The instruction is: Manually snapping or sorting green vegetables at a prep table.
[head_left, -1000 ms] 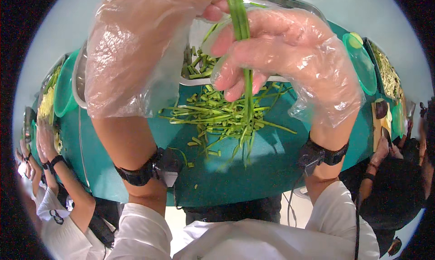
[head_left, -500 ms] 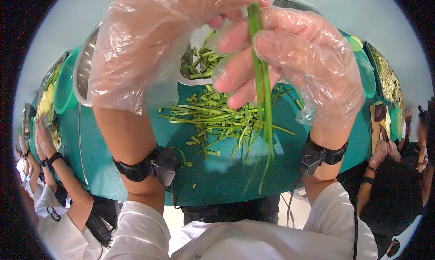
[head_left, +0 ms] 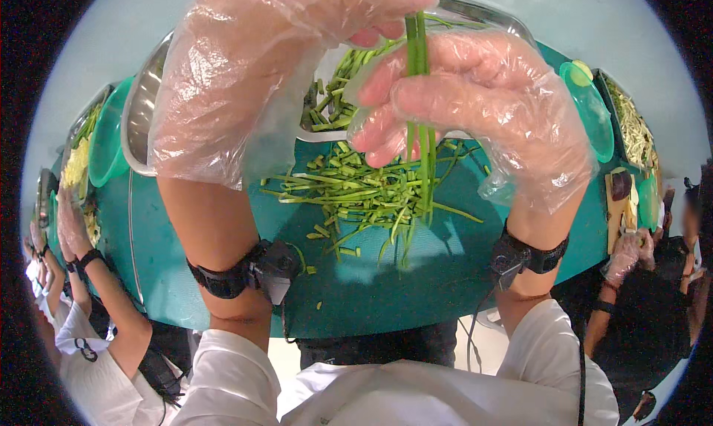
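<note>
Both my hands wear clear plastic gloves and are raised over the table. My left hand pinches the top of a small bundle of long, thin green stalks, which look like chives. Lower down, my right hand has its thumb and forefinger closed on the same stalks, its other fingers curled behind them. The stalks hang down in front of a heap of cut green pieces on the green tabletop. Behind my hands, a metal tray holds more cut green pieces.
A metal bowl or tray and a green basket stand to the left. At the right are another green basket and a tray of pale shreds. Other people's gloved hands work at both sides, one near a cutting board.
The hanging ends of the stalks now reach less far toward me. My right thumb has shifted left and slightly down along them. My left hand stays at the top.
</note>
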`<state>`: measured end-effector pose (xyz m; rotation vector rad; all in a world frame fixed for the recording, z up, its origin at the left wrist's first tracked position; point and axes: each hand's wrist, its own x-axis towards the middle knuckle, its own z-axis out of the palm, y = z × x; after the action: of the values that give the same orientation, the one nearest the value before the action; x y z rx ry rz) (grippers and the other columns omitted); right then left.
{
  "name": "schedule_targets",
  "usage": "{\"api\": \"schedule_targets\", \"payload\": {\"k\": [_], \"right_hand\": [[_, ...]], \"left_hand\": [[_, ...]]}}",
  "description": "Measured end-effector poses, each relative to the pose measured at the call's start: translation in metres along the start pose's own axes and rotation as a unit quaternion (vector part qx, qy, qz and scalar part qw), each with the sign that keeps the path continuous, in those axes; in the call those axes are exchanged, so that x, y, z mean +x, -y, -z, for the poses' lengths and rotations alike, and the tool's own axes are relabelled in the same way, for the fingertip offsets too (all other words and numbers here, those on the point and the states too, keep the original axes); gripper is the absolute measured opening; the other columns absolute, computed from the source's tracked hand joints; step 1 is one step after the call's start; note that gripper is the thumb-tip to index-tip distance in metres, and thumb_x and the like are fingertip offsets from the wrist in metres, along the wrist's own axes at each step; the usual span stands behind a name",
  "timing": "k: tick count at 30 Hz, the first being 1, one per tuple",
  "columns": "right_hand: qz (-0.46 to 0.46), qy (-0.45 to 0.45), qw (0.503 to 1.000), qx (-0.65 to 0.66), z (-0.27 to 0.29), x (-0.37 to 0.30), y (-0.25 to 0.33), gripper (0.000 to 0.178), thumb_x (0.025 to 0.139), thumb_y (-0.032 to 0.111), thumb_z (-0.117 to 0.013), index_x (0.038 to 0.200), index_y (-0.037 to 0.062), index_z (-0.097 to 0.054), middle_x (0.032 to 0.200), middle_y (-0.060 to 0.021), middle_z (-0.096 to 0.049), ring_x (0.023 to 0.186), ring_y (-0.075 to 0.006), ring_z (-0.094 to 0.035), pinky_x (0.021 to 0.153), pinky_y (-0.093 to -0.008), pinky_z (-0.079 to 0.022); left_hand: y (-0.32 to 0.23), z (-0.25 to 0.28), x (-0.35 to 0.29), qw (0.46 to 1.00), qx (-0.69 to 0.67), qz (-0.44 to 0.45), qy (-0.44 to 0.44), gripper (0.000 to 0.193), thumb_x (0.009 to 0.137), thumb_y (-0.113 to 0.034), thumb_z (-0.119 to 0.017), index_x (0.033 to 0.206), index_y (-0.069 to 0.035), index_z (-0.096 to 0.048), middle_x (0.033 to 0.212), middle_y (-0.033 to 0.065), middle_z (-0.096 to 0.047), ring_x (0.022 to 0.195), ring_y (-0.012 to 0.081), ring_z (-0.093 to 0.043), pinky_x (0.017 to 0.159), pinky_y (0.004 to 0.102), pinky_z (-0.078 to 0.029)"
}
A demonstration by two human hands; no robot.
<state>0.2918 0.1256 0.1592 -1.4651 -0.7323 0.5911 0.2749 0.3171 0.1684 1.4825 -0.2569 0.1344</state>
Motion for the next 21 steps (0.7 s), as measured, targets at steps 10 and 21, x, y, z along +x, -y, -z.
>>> {"api": "schedule_targets", "payload": {"k": [10,21], "right_hand": [[-0.013,0.009,0.999,0.042,-0.001,-0.009,0.004,0.032,0.091,0.022,-0.059,0.104,-0.0072,-0.063,0.091,-0.015,-0.07,0.078,-0.0186,-0.067,0.068,-0.0261,-0.049],[-0.026,-0.016,0.997,-0.071,0.014,-0.006,0.01,0.025,0.09,0.017,-0.061,0.103,-0.0053,-0.064,0.089,-0.0093,-0.068,0.084,-0.0144,-0.063,0.075,-0.0271,-0.05]], "left_hand": [[-0.023,-0.008,-0.008,0.998,-0.008,0.06,0.036,0.033,0.086,-0.008,-0.067,0.116,0.003,-0.058,0.093,0.0123,-0.069,0.075,0.0144,-0.065,0.064,0.0249,-0.052],[-0.007,-0.003,-0.007,0.993,0.107,-0.035,0.041,0.021,0.089,-0.008,-0.059,0.108,-0.001,-0.064,0.09,0.0054,-0.067,0.075,0.0103,-0.061,0.069,0.0235,-0.049]]}}
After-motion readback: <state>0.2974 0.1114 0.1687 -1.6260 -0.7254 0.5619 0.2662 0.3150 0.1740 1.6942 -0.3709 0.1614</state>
